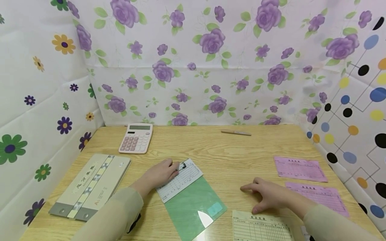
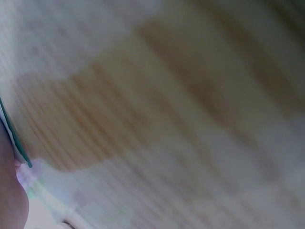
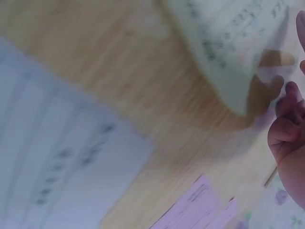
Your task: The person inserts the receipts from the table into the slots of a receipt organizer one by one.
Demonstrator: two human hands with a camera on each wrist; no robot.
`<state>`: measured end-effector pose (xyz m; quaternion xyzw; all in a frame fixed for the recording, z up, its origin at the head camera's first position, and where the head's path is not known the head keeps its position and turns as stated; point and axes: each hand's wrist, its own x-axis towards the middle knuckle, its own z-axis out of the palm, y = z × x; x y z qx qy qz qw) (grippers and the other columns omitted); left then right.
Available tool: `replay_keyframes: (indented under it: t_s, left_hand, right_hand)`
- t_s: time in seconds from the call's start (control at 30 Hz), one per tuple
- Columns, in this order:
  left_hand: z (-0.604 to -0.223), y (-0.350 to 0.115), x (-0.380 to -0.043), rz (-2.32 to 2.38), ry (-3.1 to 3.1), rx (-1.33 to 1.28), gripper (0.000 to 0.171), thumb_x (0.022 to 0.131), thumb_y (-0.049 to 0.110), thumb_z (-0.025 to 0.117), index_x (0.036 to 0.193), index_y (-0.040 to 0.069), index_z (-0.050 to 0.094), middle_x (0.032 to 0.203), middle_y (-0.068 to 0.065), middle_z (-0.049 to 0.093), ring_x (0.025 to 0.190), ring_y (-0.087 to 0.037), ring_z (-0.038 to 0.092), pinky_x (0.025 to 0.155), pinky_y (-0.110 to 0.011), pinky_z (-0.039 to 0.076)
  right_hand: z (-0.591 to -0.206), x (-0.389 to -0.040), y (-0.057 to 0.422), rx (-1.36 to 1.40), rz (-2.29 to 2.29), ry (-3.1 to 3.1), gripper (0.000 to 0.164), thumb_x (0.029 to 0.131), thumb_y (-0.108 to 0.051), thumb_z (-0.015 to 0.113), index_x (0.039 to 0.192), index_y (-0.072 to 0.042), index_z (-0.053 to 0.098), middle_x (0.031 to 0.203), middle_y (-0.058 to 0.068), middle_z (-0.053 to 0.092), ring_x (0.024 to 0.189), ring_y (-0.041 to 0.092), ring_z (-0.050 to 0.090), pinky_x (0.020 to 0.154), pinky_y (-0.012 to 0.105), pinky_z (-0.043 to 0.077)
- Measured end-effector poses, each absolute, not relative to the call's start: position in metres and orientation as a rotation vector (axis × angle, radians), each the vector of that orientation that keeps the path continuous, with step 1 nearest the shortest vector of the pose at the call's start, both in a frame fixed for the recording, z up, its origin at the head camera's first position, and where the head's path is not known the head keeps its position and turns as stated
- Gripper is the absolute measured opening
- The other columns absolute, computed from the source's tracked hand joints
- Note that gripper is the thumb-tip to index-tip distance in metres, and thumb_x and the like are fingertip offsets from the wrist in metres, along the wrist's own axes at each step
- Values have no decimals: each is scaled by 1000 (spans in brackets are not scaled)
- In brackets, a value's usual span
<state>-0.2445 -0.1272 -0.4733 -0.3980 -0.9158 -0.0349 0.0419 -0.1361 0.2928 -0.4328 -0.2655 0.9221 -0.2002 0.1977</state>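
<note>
Shows 2 hands (image 1: 163,174) (image 1: 268,193) | 1 green clipboard (image 1: 193,204) | 1 clipped white form (image 1: 182,177) | 1 cream form (image 1: 259,229) | 2 pink slips (image 1: 300,169) (image 1: 321,197) | 1 binder (image 1: 111,180) | 1 calculator (image 1: 136,139) | 1 pen (image 1: 236,133)

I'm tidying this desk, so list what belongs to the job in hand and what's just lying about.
Likely in use: green clipboard and white form, under the left hand; yellow form, near the right hand.

Seemingly lying about: calculator, pen, binder, pink slips.
</note>
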Motion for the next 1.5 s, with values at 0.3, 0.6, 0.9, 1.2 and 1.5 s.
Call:
replay_keyframes:
  t_s: [0.3, 0.6, 0.9, 1.2, 1.5]
  left_hand:
    - [-473, -128, -246, -79, -2796, -1220, 30, 99, 32, 45, 124, 17, 47, 86, 2, 37, 67, -9, 37, 58, -23, 36]
    - [-474, -127, -245, -108, -2786, -1238, 30, 99, 31, 47, 124, 16, 48, 86, 2, 38, 68, -9, 37, 59, -24, 36]
    - [-472, -127, -245, -108, -2764, -1249, 30, 98, 31, 48, 124, 15, 49, 85, 1, 38, 67, -10, 37, 58, -24, 36]
    - [-471, -128, -244, -139, -2820, -1227, 29, 99, 33, 45, 123, 17, 49, 87, 2, 38, 68, -10, 38, 59, -25, 37]
    - [-470, -127, -243, -131, -2834, -1224, 32, 99, 32, 46, 127, 16, 47, 87, 1, 39, 69, -10, 38, 59, -25, 36]
  right_hand:
    - [-440, -124, 305, -775, -594, 2590, 83, 68, -59, 72, 138, -24, 46, 102, 0, 36, 70, 10, 36, 56, 21, 33]
    - [-442, -133, 307, -835, -528, 2664, 82, 67, -61, 71, 135, -21, 49, 99, -2, 37, 66, 7, 35, 53, 20, 34]
    - [-440, -160, 307, -806, -387, 2756, 77, 65, -58, 73, 129, -21, 54, 98, -3, 39, 67, 9, 36, 54, 22, 34]
    - [-432, -172, 304, -826, -388, 2772, 75, 66, -56, 71, 129, -18, 55, 100, -1, 44, 74, 9, 43, 61, 25, 41]
    - [-425, -149, 324, -682, -548, 2674, 54, 71, -53, 71, 115, -22, 63, 98, -5, 49, 87, 13, 51, 75, 37, 46]
